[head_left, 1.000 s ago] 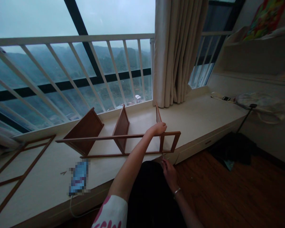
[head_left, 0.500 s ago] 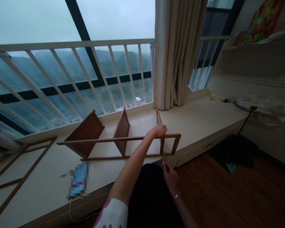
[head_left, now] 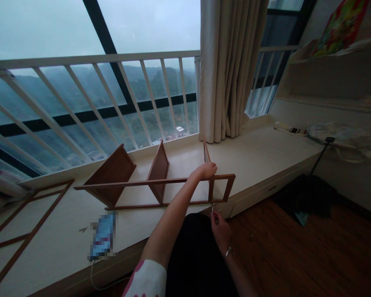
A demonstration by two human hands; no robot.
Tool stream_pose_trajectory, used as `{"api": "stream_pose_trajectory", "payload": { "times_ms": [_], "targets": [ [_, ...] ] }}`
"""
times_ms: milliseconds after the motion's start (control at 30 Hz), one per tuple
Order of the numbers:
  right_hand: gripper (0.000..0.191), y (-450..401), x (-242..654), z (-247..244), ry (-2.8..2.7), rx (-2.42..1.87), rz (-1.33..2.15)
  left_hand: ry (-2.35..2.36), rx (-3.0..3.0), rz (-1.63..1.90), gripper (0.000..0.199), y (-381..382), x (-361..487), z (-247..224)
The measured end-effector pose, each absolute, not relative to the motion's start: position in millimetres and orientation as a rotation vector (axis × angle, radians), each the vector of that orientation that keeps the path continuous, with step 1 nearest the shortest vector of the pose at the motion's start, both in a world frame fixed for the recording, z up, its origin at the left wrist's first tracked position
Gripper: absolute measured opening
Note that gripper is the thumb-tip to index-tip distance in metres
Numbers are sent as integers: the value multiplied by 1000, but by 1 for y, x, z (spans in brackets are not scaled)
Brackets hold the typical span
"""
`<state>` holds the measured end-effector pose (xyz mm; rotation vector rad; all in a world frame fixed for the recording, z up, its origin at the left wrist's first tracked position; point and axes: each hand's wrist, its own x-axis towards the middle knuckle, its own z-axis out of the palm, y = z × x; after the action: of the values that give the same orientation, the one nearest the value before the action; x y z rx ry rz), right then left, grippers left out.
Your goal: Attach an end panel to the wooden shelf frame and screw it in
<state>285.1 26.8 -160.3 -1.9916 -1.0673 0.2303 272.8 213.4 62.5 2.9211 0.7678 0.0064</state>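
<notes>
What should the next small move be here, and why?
Probably a small turn of the metal piece by the right hand: its tip appears to meet the near rail of the shelf, which the left hand holds above.

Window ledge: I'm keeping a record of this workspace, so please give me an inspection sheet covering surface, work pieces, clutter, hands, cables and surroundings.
Surface: pale ledge.
Work pieces: brown shelf frame with three boards, on the ledge; second brown frame at the picture's left.
Clutter: blue item, too pixelated to identify; small slivers beside it.
Left hand: closed on the shelf frame.
Right hand: pinching a thin metallic piece at the frame's near side; contact unclear.
Cables: white cord hanging from the blue item past the ledge's edge.
Surroundings: white railing, beige curtain, wooden floor.
</notes>
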Motion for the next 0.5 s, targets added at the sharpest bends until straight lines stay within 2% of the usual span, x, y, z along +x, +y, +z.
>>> {"api": "stream_pose_trajectory", "payload": {
  "times_ms": [233, 500],
  "targets": [
    [36, 27, 291, -166, -1152, -1910, 169, 820, 2883, -31, 33, 212, 274, 65],
    [36, 26, 303, -167, -1136, -1764, 281, 834, 2831, 11, 34, 210, 273, 67]
  ]
}}
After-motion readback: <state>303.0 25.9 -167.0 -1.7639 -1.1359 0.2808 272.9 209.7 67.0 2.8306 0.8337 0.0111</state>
